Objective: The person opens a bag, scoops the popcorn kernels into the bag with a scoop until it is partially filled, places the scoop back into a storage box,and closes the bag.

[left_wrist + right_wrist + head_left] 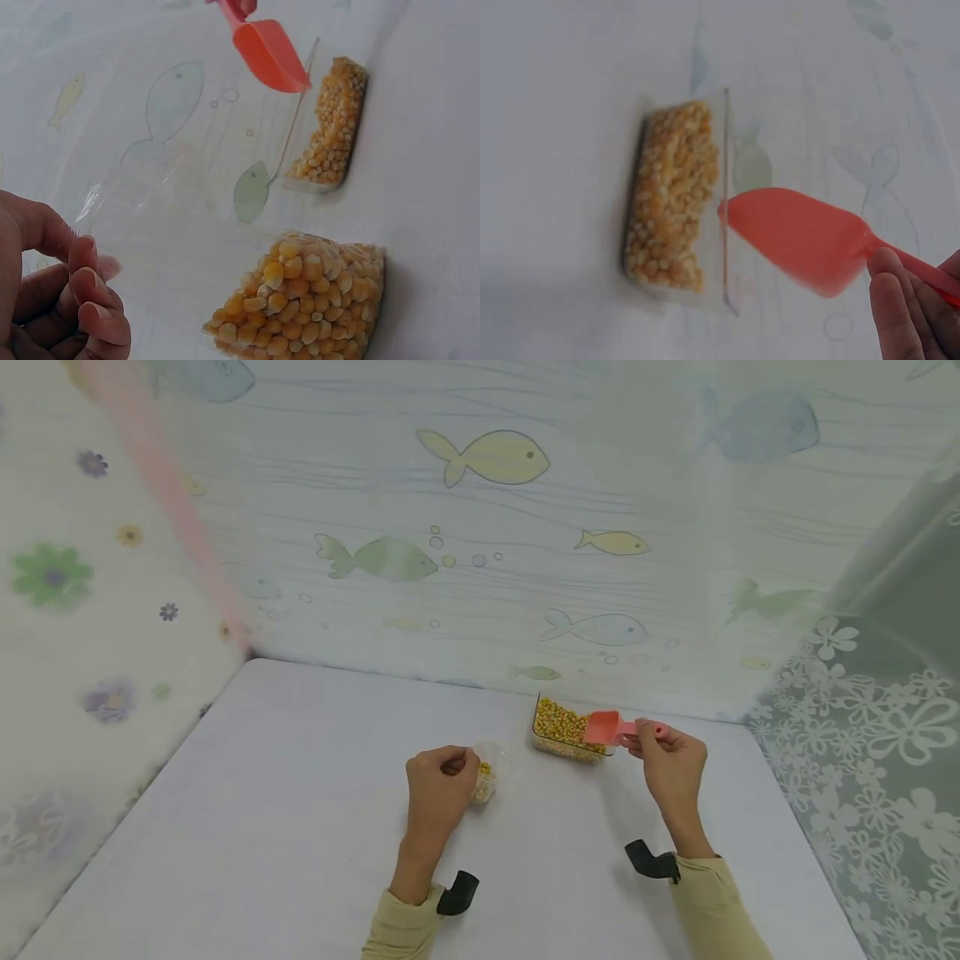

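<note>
My right hand (672, 762) grips the handle of a pinkish-red scoop (603, 727). The scoop's tip is at the rim of a clear rectangular container (726, 262) of corn kernels (671, 187). To the left, my left hand (442, 781) pinches the top edge of a clear plastic bag (150, 217) between thumb and fingers. Yellow kernels (307, 300) fill the bag's lower part, which stands on the table. The left hand hides part of the bag in the head view.
A white-covered table (285, 827) carries the bag and container. Behind it hangs a fish-patterned curtain (480, 610), close to the container. A flower-patterned cloth (90, 652) borders the left, and a lace-like floral sheet (885, 793) the right.
</note>
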### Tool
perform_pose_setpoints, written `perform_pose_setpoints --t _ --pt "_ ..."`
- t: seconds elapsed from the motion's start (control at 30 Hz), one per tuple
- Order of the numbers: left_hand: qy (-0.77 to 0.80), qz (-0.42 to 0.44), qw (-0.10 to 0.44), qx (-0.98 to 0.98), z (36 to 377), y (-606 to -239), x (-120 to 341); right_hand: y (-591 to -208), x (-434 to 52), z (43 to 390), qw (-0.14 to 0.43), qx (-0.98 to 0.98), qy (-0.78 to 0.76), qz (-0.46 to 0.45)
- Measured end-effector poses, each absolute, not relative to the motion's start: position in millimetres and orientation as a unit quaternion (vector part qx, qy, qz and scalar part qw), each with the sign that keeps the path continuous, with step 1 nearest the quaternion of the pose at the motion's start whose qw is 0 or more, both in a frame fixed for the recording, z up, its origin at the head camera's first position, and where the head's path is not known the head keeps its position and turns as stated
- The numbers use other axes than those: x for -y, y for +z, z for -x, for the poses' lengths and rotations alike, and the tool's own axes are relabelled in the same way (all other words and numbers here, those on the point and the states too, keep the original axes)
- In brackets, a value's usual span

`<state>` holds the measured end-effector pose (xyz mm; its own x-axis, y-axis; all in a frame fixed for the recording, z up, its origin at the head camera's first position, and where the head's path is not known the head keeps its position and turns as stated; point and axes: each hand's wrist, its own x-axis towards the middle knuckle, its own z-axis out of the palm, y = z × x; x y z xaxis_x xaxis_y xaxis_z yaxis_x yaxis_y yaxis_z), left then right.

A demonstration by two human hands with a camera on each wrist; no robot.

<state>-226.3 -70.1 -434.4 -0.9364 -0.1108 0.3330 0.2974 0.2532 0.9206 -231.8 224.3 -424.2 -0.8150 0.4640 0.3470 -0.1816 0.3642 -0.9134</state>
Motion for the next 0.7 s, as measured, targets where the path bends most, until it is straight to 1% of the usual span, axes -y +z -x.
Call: perform_pose_setpoints --t 0.17,0.43,0.57,0.7 --pt "-0.610 0.062 0.168 0.772 227 -435 70 -431 -229 241 0.290 0.799 0.518 0.093" --pt "-0.613 0.060 0.165 0.771 227 -434 70 -428 -228 246 0.300 0.855 0.416 0.078" --pt "-0.612 0.062 0.166 0.771 228 -434 70 -429 -228 249 0.292 0.854 0.422 0.080" --pt "-0.613 0.063 0.166 0.770 228 -435 70 -438 -230 255 0.264 0.841 0.464 0.090"
